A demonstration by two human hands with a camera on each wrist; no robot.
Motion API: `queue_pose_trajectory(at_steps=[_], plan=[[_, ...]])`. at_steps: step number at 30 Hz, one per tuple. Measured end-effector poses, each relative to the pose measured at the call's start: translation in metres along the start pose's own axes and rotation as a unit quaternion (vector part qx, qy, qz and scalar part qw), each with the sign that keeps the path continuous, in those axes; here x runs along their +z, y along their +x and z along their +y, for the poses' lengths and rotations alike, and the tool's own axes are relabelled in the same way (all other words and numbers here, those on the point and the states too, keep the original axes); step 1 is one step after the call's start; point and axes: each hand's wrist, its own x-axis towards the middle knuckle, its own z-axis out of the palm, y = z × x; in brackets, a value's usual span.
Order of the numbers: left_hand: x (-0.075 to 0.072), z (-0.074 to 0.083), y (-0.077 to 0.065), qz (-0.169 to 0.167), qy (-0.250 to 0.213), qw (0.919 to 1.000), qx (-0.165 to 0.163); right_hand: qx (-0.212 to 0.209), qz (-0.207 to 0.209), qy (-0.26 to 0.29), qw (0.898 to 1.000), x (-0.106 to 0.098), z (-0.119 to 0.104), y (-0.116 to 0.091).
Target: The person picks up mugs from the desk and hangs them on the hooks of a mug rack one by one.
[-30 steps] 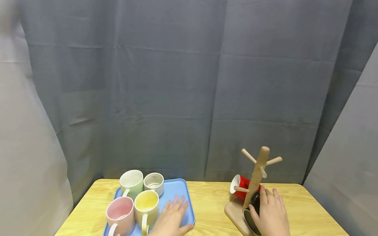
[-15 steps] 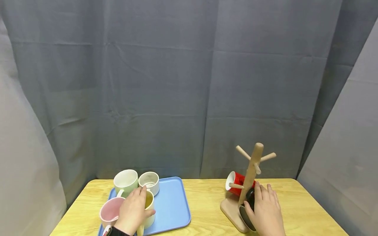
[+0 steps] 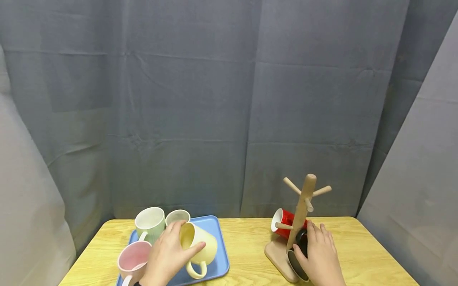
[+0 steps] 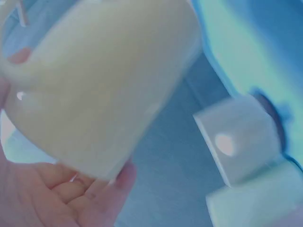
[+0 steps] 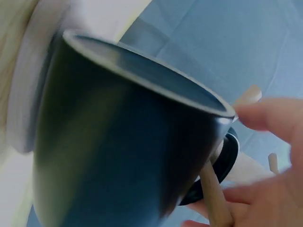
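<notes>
My left hand (image 3: 166, 254) grips a pale yellow mug (image 3: 207, 246) by its rim end, with the thumb toward the viewer. Tilted on its side, this mug is over the blue tray (image 3: 221, 262), its handle downward; in the left wrist view its body fills the upper left. At the wooden mug tree (image 3: 302, 210), my right hand (image 3: 323, 256) holds a black mug (image 5: 118, 142) that hangs by its handle on a peg. The thumb touches the mug's rim in the right wrist view, while the other fingers reach behind the peg and handle.
A pink mug (image 3: 134, 258), a pale green mug (image 3: 152, 228) and a small white cup (image 3: 179, 215) stand on the tray's left side. A red mug (image 3: 289, 218) hangs low on the tree, and several pegs stick out above. Grey curtains (image 3: 186, 119) enclose the table (image 3: 247, 246).
The left hand swung left from over the tray to the yellow mug, took hold of it and tipped it rightward. My right hand stays at the black mug; the head view shifted slightly.
</notes>
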Motion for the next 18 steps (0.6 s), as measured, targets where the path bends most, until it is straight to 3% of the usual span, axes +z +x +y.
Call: queue_pose_trajectory(at_steps=[2, 4, 8, 12, 18], plan=[[0.002, 0.014, 0.0, -0.005, -0.021, 0.9997, -0.014, -0.012, 0.044, 0.037, 0.998, -0.002, -0.003, 0.0], [0.006, 0.028, 0.001, -0.009, -0.03, 0.9992, -0.023, -0.046, 0.104, 0.082, 0.99, -0.003, -0.011, -0.001], [0.017, 0.053, 0.005, -0.01, -0.038, 0.999, -0.019, -0.186, 0.175, 0.141, 0.956, 0.001, -0.034, -0.007], [0.028, 0.07, 0.01, -0.016, -0.037, 0.9992, -0.009, -0.285, 0.157, 0.149, 0.934, 0.007, -0.06, -0.021], [0.043, 0.084, 0.014, -0.039, -0.041, 0.9984, 0.0, -0.292, 0.154, 0.15, 0.932, 0.008, -0.089, -0.036]])
